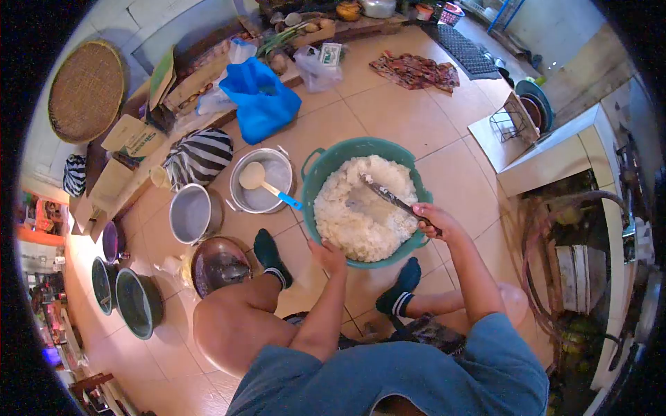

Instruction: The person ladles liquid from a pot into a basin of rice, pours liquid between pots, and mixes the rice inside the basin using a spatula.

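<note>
A wide green plastic basin (310,187) full of white cooked rice (364,225) stands on the floor between my feet. My right hand (436,220) is wrapped round the handle of a dark, long paddle (395,199). Its far end, with rice grains stuck on it, reaches into the rice. At the basin's near left rim, my left hand (328,256) grips the edge; some of its fingers are hidden. Left of the basin is a round aluminium pot (234,182), with a white ladle (252,176) with a blue handle lying across it.
Another metal pot (189,215) and a brown-rimmed basin (220,267) stand to the left. A blue bag (258,104) and a striped bundle (200,156) lie farther back. On the tiles ahead is a crumpled patterned cloth (416,71). A hose (531,256) curves at the right.
</note>
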A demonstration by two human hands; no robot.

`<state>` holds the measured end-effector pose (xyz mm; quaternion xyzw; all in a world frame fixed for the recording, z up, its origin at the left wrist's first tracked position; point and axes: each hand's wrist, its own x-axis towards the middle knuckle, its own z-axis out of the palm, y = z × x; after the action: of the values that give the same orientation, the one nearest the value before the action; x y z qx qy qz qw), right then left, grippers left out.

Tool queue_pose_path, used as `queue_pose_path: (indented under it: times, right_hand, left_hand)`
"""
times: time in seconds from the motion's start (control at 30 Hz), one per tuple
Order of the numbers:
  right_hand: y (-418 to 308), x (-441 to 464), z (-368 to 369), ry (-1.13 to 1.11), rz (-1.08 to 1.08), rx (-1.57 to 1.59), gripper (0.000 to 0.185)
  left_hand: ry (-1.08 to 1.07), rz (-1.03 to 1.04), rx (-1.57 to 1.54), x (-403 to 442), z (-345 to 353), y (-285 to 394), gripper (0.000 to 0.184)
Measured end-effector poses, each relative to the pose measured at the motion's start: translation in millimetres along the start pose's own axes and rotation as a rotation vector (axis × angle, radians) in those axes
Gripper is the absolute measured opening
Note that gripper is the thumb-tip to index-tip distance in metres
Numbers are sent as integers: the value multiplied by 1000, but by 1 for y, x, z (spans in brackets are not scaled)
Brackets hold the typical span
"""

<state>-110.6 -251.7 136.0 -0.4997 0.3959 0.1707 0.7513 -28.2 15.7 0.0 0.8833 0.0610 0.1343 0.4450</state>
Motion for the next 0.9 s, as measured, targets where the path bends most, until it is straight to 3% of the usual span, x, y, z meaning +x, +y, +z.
queue_pose_path:
  times: [0.07, 0.13, 0.27, 0.37, 0.43, 0.53, 0.63, 0.73, 0.83, 0.9]
  right_hand:
    - [-5, -12, 7, 82, -48, -80, 28]
    - [-4, -20, 15, 130, -103, -152, 30]
    - [12, -59, 42, 217, -185, -141, 35]
    - [21, -73, 57, 303, -218, -29, 36]
    - [47, -19, 51, 335, -312, -166, 35]
    - [45, 37, 91, 365, -319, -98, 35]
    - [27, 55, 121, 192, -50, -20, 36]
    - [81, 73, 112, 105, -257, -464, 36]
    - [62, 12, 103, 85, -104, -596, 40]
    - [26, -40, 90, 7, -2, -437, 41]
  left_hand:
    - [78, 86, 60, -2, 14, -19, 32]
    - [4, -42, -7, -6, 29, -44, 31]
    - [-78, -208, -150, 3, 3, 1, 28]
    - [96, -56, -90, -2, 20, -17, 27]
    - [103, -59, -44, -5, 25, -26, 28]
    - [11, -205, -235, 12, 4, 0, 30]
    - [-130, -314, -406, 48, -1, 4, 31]
    - [-251, -276, -366, 63, 11, -20, 41]
    - [-299, -291, -307, 71, 0, -4, 44]
    - [-263, -285, -353, 65, -2, -1, 36]
